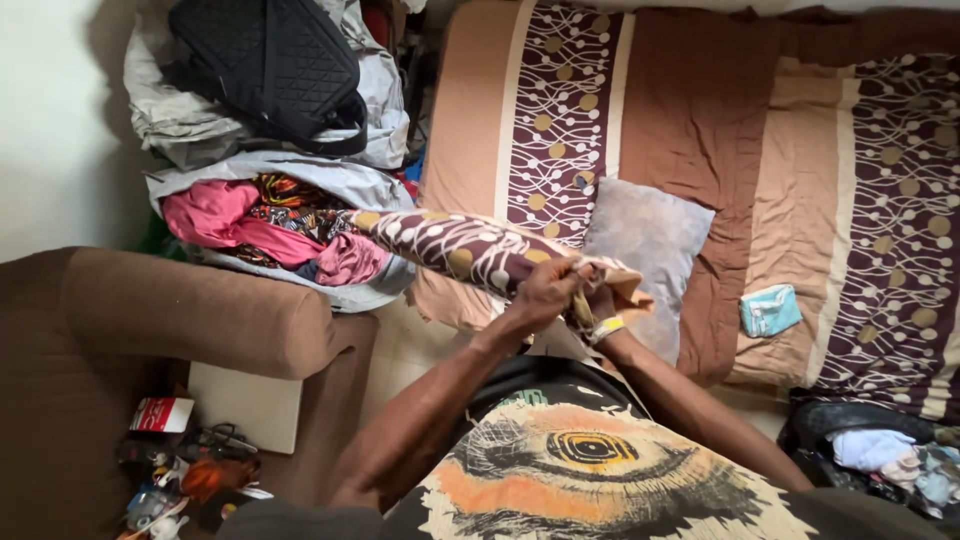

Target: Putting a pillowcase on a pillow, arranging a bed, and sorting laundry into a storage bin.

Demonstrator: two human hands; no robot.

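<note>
Both my hands meet at the open end of a patterned pillow (450,247), brown and cream with dots and wavy lines. My left hand (548,290) grips the cloth edge of its cover from above. My right hand (601,303), with a pale band at the wrist, is partly hidden behind the left and pinches the same edge. The pillow sticks out to the left, held off the bed. A grey pillow (650,235) lies on the bed just beyond my hands.
The bed (720,120) carries a brown and cream patterned sheet and a small teal pouch (770,310). A bag of colourful clothes (270,225) and a black quilted bag (270,65) stand at the left. A brown armchair (190,315) sits below them, with clutter on the floor.
</note>
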